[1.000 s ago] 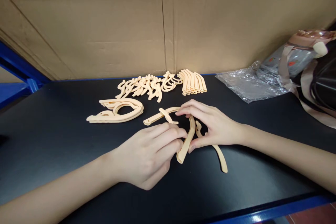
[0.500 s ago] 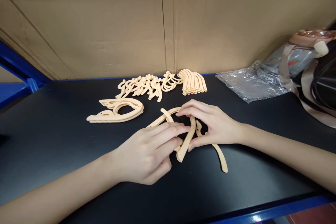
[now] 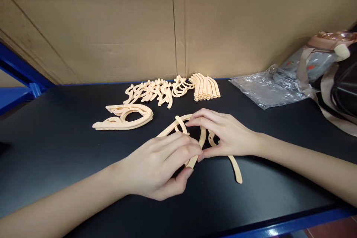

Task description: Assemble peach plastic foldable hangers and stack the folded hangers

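Cream plastic curved pieces joined in a folding frame (image 3: 168, 128) lie between my hands on the black table (image 3: 69, 163). My left hand (image 3: 167, 163) grips the near arm of the frame, thumb below and fingers above. My right hand (image 3: 223, 134) pinches the frame's right side between its fingers and thumb. A short curved piece (image 3: 182, 123) sticks up near my left fingers. Partly under my right hand lies another loose curved piece (image 3: 235, 169), and a small hooked part (image 3: 212, 138) shows beside my right fingers.
Stacked folded frames (image 3: 136, 122) lie left of centre. At the back are a heap of small curved pieces (image 3: 152, 91) and a row of curved arms (image 3: 206, 87). A clear plastic bag (image 3: 264, 87), a strapped bottle (image 3: 315, 59) and a dark bag (image 3: 346, 81) stand at the right.
My left thumb and fingers have shifted down and right along the frame's near arm. The short curved piece has moved slightly right. My right hand has barely moved.
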{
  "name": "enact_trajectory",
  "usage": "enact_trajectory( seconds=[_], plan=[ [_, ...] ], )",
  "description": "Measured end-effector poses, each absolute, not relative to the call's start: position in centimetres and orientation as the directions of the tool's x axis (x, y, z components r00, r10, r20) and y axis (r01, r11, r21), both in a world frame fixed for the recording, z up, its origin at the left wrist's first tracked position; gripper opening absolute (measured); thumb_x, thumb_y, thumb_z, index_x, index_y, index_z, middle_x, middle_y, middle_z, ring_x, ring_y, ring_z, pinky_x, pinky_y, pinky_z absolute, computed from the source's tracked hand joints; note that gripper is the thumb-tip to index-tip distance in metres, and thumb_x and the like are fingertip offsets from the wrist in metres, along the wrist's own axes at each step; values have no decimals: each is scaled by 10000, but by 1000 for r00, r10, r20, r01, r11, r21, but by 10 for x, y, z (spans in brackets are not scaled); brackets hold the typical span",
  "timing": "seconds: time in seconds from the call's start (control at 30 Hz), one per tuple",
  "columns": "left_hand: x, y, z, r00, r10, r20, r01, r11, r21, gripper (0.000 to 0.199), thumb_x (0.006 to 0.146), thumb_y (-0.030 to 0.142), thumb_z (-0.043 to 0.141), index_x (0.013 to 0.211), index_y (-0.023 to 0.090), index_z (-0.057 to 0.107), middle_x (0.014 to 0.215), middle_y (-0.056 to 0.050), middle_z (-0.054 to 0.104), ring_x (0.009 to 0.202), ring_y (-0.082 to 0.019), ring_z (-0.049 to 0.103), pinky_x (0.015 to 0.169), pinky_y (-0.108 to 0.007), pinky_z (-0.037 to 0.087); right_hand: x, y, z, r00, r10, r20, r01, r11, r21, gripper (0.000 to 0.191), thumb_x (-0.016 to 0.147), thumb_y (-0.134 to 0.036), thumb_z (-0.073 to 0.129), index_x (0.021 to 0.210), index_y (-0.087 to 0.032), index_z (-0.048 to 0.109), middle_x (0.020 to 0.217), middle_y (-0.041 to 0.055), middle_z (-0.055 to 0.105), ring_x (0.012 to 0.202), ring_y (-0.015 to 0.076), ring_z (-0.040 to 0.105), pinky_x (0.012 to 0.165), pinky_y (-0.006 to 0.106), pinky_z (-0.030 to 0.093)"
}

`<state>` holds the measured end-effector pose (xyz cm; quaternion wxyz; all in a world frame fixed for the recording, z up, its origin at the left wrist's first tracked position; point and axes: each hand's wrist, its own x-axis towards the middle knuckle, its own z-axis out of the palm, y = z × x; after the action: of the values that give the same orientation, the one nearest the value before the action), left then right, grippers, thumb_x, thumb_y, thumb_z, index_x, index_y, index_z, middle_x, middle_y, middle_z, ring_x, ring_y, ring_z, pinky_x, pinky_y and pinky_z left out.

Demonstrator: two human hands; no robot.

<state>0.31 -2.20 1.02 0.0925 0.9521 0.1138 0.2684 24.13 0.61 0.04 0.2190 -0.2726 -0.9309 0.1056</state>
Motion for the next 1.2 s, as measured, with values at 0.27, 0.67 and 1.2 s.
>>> enact_trajectory(
  seconds=[0.27,0.67,1.2],
  plan=[
    [7,-23,14,918,244,314,182,-960,213,411,910,145,515,1307,104,419,1172,-131,620,1074,-225,582,942,-336,513,243,7,-2,-764,563,313,462,818,-343,572,861,-518,634,1336,-236,488,1282,67,542,1085,207,584,833,342,549],
    [4,-24,16,933,246,262,193,-958,213,486,806,44,478,1288,104,474,1224,-110,586,1113,-219,549,1004,-325,469,243,7,-2,-777,549,308,477,833,-281,406,888,-451,610,1206,-199,582,1260,110,533,1150,243,507,844,391,554],
    [7,-12,0,676,580,454,673,-737,-60,137,928,95,460,972,145,579,830,-31,634,743,-203,564,639,-319,446,239,7,-2,-666,642,380,597,764,-244,622,782,-649,657,1189,-189,561,1183,89,625,1018,248,608,880,409,470]
  ],
)
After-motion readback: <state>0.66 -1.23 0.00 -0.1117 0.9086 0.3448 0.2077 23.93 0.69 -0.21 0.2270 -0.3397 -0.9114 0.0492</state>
